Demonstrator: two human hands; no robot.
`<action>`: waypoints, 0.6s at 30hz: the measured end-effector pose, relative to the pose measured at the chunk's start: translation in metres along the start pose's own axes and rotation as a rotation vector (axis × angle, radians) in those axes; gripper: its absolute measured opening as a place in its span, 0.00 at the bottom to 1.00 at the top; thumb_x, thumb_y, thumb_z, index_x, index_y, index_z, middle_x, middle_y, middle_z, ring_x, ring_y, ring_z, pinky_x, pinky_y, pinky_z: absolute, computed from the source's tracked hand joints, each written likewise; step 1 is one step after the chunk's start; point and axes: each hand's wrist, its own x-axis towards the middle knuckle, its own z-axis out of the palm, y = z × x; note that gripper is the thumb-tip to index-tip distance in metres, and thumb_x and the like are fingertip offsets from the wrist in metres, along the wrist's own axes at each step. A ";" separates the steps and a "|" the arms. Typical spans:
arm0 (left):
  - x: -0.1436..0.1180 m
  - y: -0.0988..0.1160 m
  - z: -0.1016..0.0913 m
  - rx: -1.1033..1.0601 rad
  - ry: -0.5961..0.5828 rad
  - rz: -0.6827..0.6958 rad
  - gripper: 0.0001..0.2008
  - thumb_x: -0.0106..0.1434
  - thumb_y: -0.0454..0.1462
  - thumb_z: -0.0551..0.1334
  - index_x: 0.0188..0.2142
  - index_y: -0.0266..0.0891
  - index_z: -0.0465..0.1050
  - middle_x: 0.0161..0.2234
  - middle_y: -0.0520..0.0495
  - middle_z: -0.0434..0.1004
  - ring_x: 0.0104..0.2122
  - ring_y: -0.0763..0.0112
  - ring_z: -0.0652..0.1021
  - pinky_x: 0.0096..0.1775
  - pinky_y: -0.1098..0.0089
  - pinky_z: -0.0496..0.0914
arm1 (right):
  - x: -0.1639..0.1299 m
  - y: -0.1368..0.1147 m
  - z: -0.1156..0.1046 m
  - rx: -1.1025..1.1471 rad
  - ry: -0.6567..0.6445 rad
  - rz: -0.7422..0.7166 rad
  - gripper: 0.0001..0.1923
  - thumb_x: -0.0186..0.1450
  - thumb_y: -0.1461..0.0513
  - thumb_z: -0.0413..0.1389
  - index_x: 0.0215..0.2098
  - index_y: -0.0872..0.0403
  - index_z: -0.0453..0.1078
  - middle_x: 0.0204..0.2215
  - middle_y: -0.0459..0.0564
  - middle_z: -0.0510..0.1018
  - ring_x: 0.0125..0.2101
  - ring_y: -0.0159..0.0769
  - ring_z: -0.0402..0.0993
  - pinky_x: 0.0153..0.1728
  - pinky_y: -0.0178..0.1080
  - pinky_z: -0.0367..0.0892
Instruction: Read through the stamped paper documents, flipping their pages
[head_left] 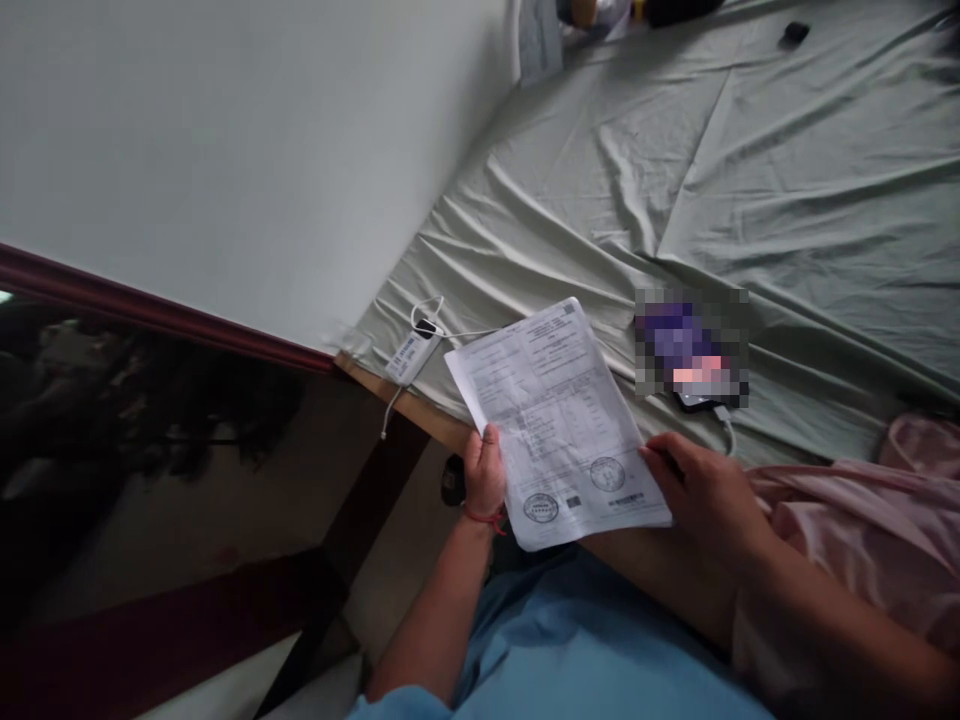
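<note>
A stack of printed papers [562,430] with round stamps near its lower edge is held up in front of me, tilted. My left hand [486,470], with a red string round the wrist, is closed on its left edge, thumb on top. On the right edge, my right hand [694,490] pinches the papers between thumb and fingers. Beyond the right hand, a phone [686,350] with a lit, blurred screen lies on the sheet, a white cable [729,432] plugged into its end.
A pale green sheet [787,200] covers the bed. Near its left corner lies a white power strip [412,352] with a charger and cables. Pink cloth [847,530] is bunched at the right. A white wall [247,150] and a dark-framed window [112,420] stand on the left.
</note>
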 end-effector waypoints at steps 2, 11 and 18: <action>-0.001 0.000 0.001 -0.008 -0.023 0.004 0.25 0.60 0.57 0.67 0.37 0.37 0.72 0.31 0.48 0.76 0.32 0.68 0.76 0.36 0.69 0.71 | -0.002 0.000 0.001 -0.032 0.014 -0.025 0.14 0.72 0.53 0.51 0.34 0.51 0.72 0.25 0.46 0.80 0.25 0.38 0.77 0.26 0.37 0.61; -0.003 0.002 0.004 -0.022 -0.042 -0.005 0.23 0.61 0.56 0.66 0.39 0.38 0.73 0.34 0.46 0.79 0.36 0.64 0.79 0.38 0.67 0.72 | -0.004 -0.002 0.007 -0.313 0.194 -0.132 0.12 0.73 0.56 0.50 0.43 0.52 0.73 0.35 0.49 0.82 0.25 0.35 0.75 0.25 0.37 0.53; -0.001 0.001 0.002 -0.017 -0.043 -0.011 0.24 0.60 0.57 0.66 0.36 0.38 0.72 0.30 0.48 0.76 0.34 0.65 0.78 0.36 0.67 0.72 | -0.004 -0.004 0.006 -0.351 0.163 -0.114 0.14 0.73 0.57 0.50 0.52 0.50 0.72 0.44 0.53 0.81 0.25 0.35 0.74 0.24 0.37 0.55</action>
